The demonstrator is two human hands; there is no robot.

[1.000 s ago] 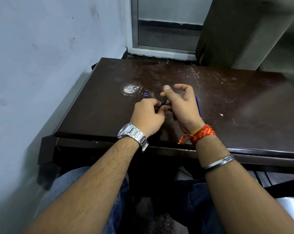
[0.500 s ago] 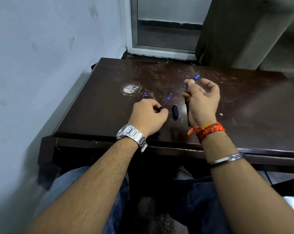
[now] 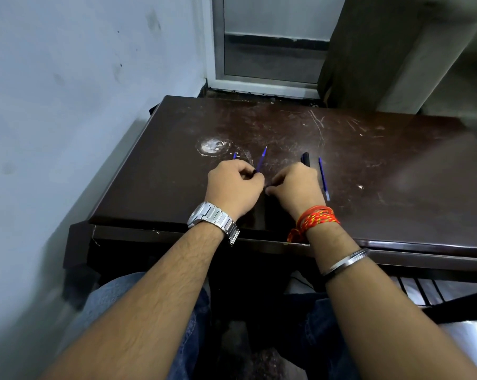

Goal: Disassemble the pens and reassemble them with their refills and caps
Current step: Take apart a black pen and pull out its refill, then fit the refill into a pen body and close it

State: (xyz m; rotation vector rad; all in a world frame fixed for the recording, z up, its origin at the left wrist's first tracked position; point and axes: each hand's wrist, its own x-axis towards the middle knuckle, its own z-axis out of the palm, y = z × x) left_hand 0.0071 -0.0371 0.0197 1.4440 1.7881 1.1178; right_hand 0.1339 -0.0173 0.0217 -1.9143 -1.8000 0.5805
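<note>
My left hand [image 3: 233,187] is closed in a fist on the dark brown table [image 3: 396,193], pinching a thin blue refill [image 3: 262,160] that sticks out away from me. A second blue tip [image 3: 234,155] shows just beyond its knuckles. My right hand [image 3: 297,189] is curled knuckles-up beside it, fingertips down near the left hand. A black pen barrel [image 3: 305,159] pokes out past its knuckles, seemingly held in the palm. Another blue refill [image 3: 323,178] lies loose on the table just right of the right hand. The black cap is hidden.
A whitish round stain [image 3: 212,146] marks the table beyond my left hand. A pale wall [image 3: 67,105] runs close along the table's left side. A metal-framed door [image 3: 270,50] and a dark pillar [image 3: 369,50] stand behind the table. My knees are under the front edge.
My right hand came down from mid-air, left the blue refill on the table to its right, and closed over the spot where the black cap lay. The left hand stayed put.
</note>
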